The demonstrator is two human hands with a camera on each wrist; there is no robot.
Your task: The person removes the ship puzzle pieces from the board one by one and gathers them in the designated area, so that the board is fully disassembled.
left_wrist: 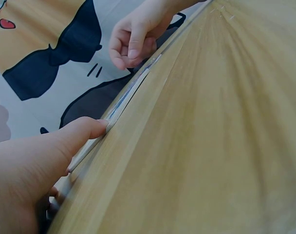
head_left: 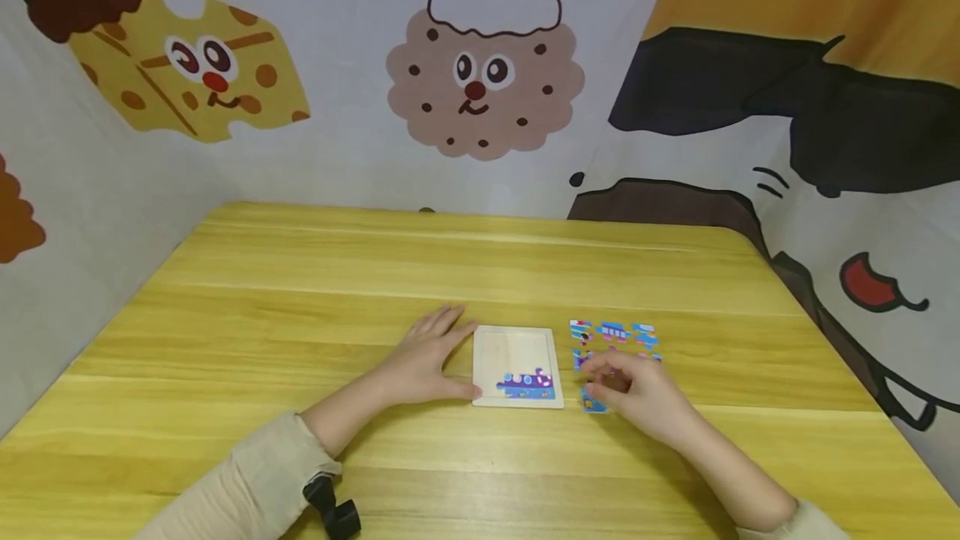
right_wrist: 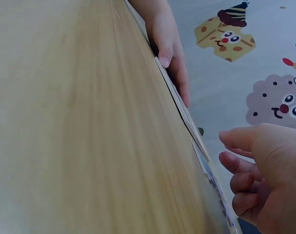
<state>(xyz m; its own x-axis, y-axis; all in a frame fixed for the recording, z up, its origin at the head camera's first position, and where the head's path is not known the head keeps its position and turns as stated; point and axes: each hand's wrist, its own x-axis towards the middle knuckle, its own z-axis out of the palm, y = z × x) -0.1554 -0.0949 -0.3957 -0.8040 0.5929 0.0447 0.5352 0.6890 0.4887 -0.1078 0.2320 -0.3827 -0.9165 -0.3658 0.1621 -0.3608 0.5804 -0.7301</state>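
A jigsaw puzzle board (head_left: 510, 352) with a pale wooden border lies flat on the table. Joined purple and blue puzzle pieces (head_left: 528, 384) fill part of its lower right. My left hand (head_left: 427, 361) rests at the board's left side with fingers spread, its thumb touching the edge. Over the loose puzzle pieces (head_left: 613, 331), right of the board, hovers my right hand (head_left: 637, 390). Its fingers are loosely bent, and in the right wrist view no piece shows between thumb and fingers. One blue piece (head_left: 594, 402) lies below its fingertips, and the hand hides some others.
The wood-grain table (head_left: 375, 265) extends around the board, with its far edge against a cartoon-printed curtain (head_left: 330, 165). A black strap-like device (head_left: 333, 511) sits by the left sleeve.
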